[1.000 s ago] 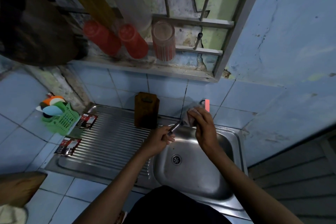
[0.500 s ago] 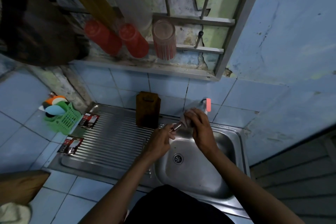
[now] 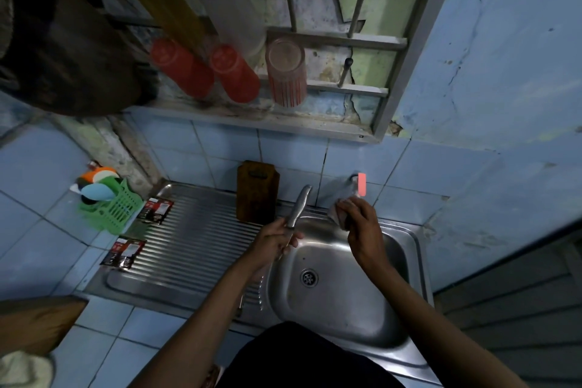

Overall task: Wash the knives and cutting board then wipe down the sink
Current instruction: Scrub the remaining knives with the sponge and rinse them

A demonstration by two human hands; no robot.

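Observation:
My left hand (image 3: 277, 238) grips a knife (image 3: 299, 206) by its handle at the sink's back left corner, the blade pointing up and away toward the wall. My right hand (image 3: 359, 224) holds a grey sponge or cloth (image 3: 338, 209) just under the tap with the red handle (image 3: 361, 184). Blade and cloth are apart. The steel sink basin (image 3: 340, 302) lies below both hands. A dark wooden cutting board (image 3: 257, 195) stands upright against the tiled wall behind the drainboard.
The ribbed drainboard (image 3: 189, 246) carries two small sachets (image 3: 156, 209) at its left edge. A green basket (image 3: 110, 209) with utensils sits on the tiles at left. Red cups (image 3: 233, 72) and a glass (image 3: 286, 72) hang on the rack overhead.
The knife has come free of the cloth: my left hand swung the blade left and upward. My right hand stayed under the tap holding the cloth.

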